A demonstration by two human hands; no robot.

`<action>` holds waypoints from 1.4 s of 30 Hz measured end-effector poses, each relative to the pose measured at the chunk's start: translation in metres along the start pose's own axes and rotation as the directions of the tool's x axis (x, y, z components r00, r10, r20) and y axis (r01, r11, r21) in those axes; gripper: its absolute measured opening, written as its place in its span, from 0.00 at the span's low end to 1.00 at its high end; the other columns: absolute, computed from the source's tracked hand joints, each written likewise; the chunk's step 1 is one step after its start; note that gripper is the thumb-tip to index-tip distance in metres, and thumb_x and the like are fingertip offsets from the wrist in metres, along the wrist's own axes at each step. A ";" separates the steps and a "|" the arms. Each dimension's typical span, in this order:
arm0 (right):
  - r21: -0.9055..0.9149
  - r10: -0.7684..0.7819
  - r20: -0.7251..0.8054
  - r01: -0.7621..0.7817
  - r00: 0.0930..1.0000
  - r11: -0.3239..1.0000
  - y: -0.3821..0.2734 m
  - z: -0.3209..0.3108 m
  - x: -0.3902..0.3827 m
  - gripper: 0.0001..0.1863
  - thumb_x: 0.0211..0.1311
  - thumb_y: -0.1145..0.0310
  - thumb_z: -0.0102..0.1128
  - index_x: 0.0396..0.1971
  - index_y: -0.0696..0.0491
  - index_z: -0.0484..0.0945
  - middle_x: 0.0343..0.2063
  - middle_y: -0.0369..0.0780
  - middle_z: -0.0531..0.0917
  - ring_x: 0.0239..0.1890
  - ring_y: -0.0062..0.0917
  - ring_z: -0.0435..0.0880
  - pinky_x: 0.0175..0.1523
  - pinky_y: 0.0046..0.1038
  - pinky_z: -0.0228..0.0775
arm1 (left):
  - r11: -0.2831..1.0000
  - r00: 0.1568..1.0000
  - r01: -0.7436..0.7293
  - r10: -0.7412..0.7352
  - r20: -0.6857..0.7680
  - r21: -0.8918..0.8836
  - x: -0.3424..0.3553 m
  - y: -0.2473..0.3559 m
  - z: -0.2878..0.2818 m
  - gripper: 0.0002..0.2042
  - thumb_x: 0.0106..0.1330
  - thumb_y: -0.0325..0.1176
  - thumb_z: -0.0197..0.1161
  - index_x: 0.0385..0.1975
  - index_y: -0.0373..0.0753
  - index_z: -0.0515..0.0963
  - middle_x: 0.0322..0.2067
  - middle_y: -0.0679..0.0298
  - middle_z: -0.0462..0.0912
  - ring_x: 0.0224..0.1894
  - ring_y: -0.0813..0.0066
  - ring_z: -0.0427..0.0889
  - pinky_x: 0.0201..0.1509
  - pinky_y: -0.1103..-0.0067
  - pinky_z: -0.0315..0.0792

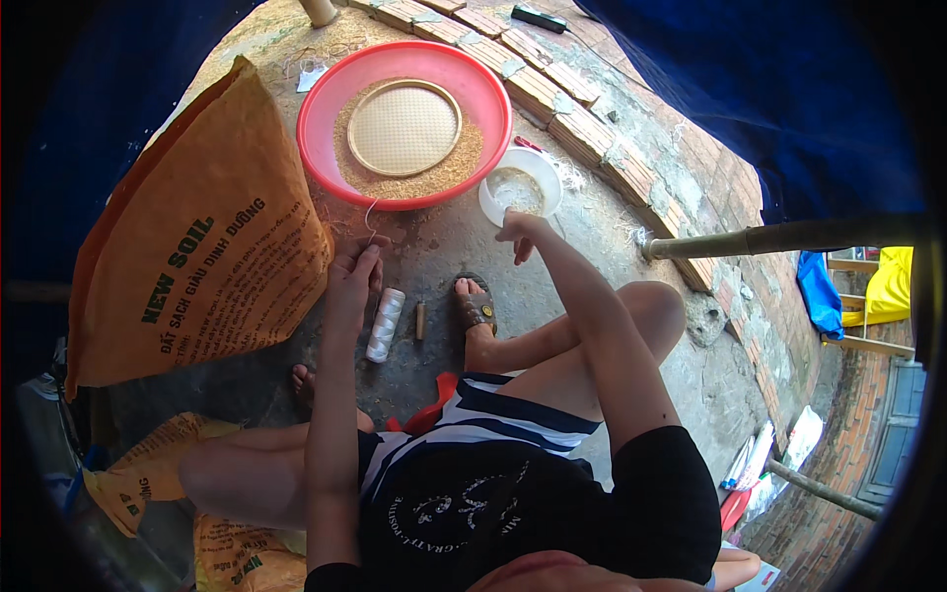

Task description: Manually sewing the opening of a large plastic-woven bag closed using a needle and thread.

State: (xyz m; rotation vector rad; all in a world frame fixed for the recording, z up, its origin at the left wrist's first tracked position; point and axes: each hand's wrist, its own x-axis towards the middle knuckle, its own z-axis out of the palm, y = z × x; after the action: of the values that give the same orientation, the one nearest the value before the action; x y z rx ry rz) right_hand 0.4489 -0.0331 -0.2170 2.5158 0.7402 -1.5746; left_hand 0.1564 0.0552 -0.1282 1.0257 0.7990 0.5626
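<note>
My left hand (358, 266) pinches a thin white string (371, 210) beside the big orange printed sack (232, 128) on my left. My right hand (523, 233) is held near a white plastic bowl (547, 178), fingers apart and loosely bent, with nothing visible in them. Behind my hands, a pink basin (314, 118) holds grain, with a round woven sieve (402, 128) lying on it. Between my feet and the sack lie a white spool of twine (385, 326) and a short wooden stick (421, 322).
A row of bricks (582, 138) curves behind the bowl, past a bamboo pole (769, 239). A black device (538, 20) lies beyond. Blue tarp (710, 69) hangs at both sides. Yellow and blue cloths (888, 276) hang at right. More orange sacks (138, 474) lie at lower left.
</note>
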 end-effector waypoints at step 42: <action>0.473 0.403 -0.734 -0.014 0.546 0.881 0.132 0.008 0.060 0.48 0.49 0.66 0.53 0.61 0.53 0.27 0.46 0.55 0.69 0.50 0.45 0.69 0.56 0.38 0.59 | 0.949 0.990 0.044 -0.083 0.115 0.312 0.021 -0.055 0.014 0.07 0.62 0.28 0.50 0.35 0.35 0.74 0.17 0.72 0.70 0.18 0.89 0.65 0.21 0.89 0.61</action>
State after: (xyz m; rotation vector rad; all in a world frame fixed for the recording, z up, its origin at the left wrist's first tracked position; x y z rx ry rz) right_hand 0.5214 -0.1309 -0.2964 3.4958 0.0597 -0.3819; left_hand 0.1828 0.0400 -0.1803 1.3055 0.8193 0.3171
